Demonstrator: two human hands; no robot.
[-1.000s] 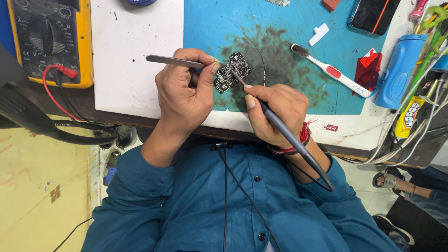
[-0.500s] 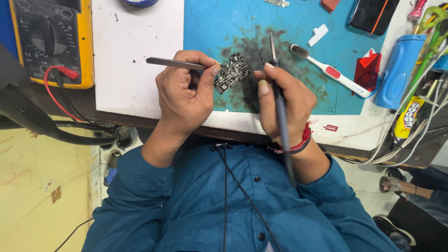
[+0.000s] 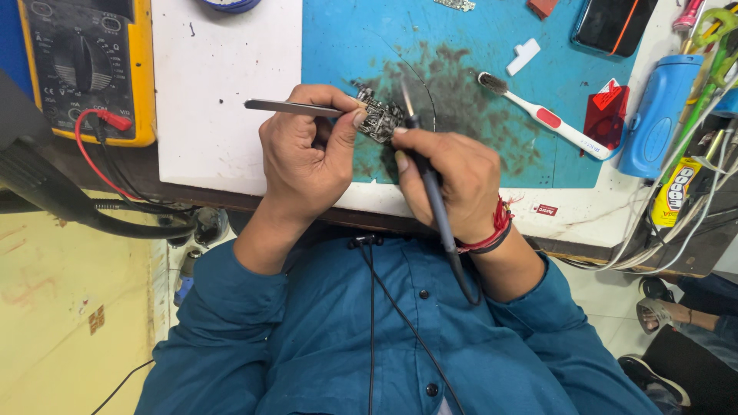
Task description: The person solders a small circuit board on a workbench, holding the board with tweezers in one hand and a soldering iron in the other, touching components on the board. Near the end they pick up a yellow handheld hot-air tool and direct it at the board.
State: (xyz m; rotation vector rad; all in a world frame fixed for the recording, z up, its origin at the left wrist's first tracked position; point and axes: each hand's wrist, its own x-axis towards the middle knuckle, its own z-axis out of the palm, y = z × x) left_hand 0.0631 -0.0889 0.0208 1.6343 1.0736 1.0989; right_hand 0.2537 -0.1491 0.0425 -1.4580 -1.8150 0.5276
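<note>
My left hand point(image 3: 307, 157) pinches a small dark circuit board point(image 3: 379, 121) between thumb and fingers. The same hand holds metal tweezers point(image 3: 284, 107) that stick out to the left. My right hand point(image 3: 455, 178) grips a dark soldering iron point(image 3: 432, 192) like a pen. Its fingertips touch the board's right edge. The iron's tip points away from me just right of the board, above the stained blue mat point(image 3: 477, 46). Its cord runs down over my blue shirt.
A yellow multimeter point(image 3: 84, 61) with a red lead lies far left, next to a white sheet point(image 3: 223, 92). On the mat are a white toothbrush point(image 3: 542, 115), a red plastic piece point(image 3: 607, 107) and a phone point(image 3: 611, 23). A blue cylinder point(image 3: 653, 115) and cables crowd the right edge.
My right hand has moved up to the board and turned the soldering iron from a slant to nearly upright, tip now beside the board. My left hand has held still.
</note>
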